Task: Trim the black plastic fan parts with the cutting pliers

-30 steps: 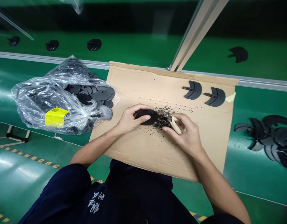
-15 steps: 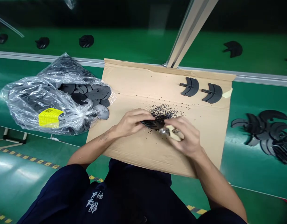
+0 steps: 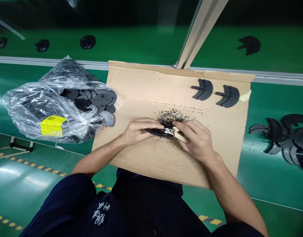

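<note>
My left hand [image 3: 139, 130] grips a dark, thin plastic disc [image 3: 159, 133] by its left edge, thumb and fingers pinching it above the cardboard. In my right hand [image 3: 197, 138] is a pair of cutting pliers [image 3: 179, 133] with cream-coloured handles. The metal head of the pliers lies against the right part of the disc; whether the jaws are closed on its edge I cannot tell. Just behind the disc, many small black scraps [image 3: 171, 115] are scattered over the cardboard sheet [image 3: 141, 82].
A clear plastic bag [image 3: 43, 102] of black discs lies at left, with a yellow label [image 3: 53, 125]. Two curved black parts [image 3: 202, 89] rest on the cardboard's back right. A pile of black parts [image 3: 287, 135] sits on the green table at right. Behind stands a metal post [image 3: 199, 36].
My right hand has turned the pliers and brought their head onto the disc's right side. My left hand keeps its grip on the disc. The view has shifted slightly.
</note>
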Demonstrator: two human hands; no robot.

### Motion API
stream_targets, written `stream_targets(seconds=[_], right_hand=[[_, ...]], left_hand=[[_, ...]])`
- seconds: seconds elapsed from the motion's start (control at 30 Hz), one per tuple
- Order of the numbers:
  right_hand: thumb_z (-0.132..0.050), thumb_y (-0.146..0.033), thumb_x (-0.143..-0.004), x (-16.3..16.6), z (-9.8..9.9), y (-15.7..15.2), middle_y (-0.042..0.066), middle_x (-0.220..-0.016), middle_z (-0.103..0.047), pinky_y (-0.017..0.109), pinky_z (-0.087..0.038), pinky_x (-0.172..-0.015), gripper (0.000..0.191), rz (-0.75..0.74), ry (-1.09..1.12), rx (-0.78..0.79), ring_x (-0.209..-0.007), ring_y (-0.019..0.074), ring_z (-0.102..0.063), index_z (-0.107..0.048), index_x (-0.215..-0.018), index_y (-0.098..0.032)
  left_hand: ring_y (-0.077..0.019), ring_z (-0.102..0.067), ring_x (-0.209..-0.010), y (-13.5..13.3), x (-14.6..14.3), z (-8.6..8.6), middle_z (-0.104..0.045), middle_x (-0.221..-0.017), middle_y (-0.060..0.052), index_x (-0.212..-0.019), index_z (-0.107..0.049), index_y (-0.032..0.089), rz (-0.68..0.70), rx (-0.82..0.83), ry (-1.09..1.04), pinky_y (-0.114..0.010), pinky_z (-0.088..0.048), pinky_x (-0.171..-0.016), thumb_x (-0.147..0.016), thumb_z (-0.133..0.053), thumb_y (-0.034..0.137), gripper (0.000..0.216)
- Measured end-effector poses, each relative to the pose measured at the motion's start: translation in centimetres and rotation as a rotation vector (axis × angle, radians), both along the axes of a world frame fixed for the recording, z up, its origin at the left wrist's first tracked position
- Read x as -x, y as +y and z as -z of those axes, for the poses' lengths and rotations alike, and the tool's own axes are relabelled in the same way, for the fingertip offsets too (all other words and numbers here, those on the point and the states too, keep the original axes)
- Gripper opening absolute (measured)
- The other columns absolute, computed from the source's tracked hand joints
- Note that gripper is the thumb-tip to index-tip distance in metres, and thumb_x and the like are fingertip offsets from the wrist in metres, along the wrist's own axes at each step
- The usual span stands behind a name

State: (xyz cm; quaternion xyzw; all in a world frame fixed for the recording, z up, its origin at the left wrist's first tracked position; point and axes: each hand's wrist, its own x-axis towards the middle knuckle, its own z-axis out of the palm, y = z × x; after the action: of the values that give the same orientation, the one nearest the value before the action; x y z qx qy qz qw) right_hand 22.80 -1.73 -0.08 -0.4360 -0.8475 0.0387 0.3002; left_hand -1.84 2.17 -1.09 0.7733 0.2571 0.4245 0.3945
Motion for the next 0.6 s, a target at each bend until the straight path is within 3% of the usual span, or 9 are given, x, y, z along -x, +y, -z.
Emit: stream_targets(seconds=[0.4,0.6], right_hand=[[-0.058,-0.02,-0.101,0.5,-0.8,-0.5,0.004,-0.077,-0.064,0.027,-0.04,-0.06,0.018,0.055,-0.144,-0.096,-0.067,0.015,-0.05,-0.067,-0.114,-0.012],[-0.056,-0.018,-0.101,0.5,-1.1,-0.7,0.004,-0.077,-0.064,0.028,-0.042,-0.064,0.022,0.047,-0.202,-0.063,-0.07,0.0155,-0.052,-0.066,-0.119,-0.013]], left_hand=[[-0.0128,-0.076,-0.088,0.0,0.2,0.0,-0.08,-0.098,-0.009,-0.12,-0.075,0.019,0.0,-0.171,0.008,-0.021,-0.063,-0.081,-0.088,-0.075,0.017,0.031],[-0.0128,-0.077,-0.089,-0.2,0.3,0.1,-0.081,-0.101,-0.008,-0.122,-0.074,0.022,0.003,-0.158,0.004,-0.022,-0.064,-0.081,-0.089,-0.074,0.017,0.034]])
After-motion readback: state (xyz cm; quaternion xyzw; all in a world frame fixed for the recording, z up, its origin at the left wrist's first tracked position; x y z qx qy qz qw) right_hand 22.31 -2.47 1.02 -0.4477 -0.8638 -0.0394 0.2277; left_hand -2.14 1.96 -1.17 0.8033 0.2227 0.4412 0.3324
